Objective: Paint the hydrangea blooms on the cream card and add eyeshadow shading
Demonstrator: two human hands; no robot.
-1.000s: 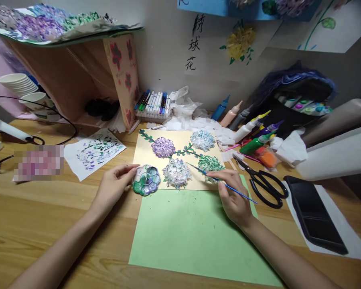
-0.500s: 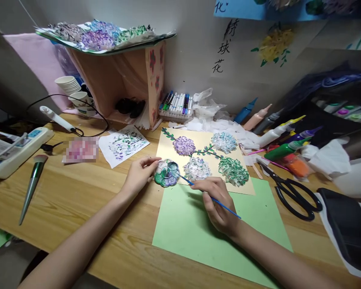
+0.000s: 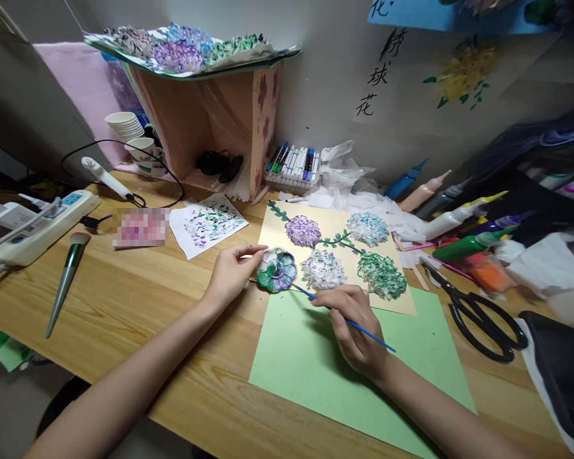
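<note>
My left hand pinches the left rim of a small flower-shaped paint palette, smeared with green, purple and white. In my right hand is a thin blue paintbrush, its tip at the palette's lower right edge. Just behind lies a cream sheet of paper bearing a painted green vine and several textured flower heads: a purple one, a light blue one, a whitish one and a green one. A light green sheet lies beneath its near edge.
Black scissors and paint bottles lie to the right. A large makeup-style brush, a power strip and a paint-dabbed white paper are on the left. Markers and an open box stand behind.
The view has shifted, so most things appear further right. The brush tip has moved from inside the palette to its lower right edge. Both hands keep their hold.
</note>
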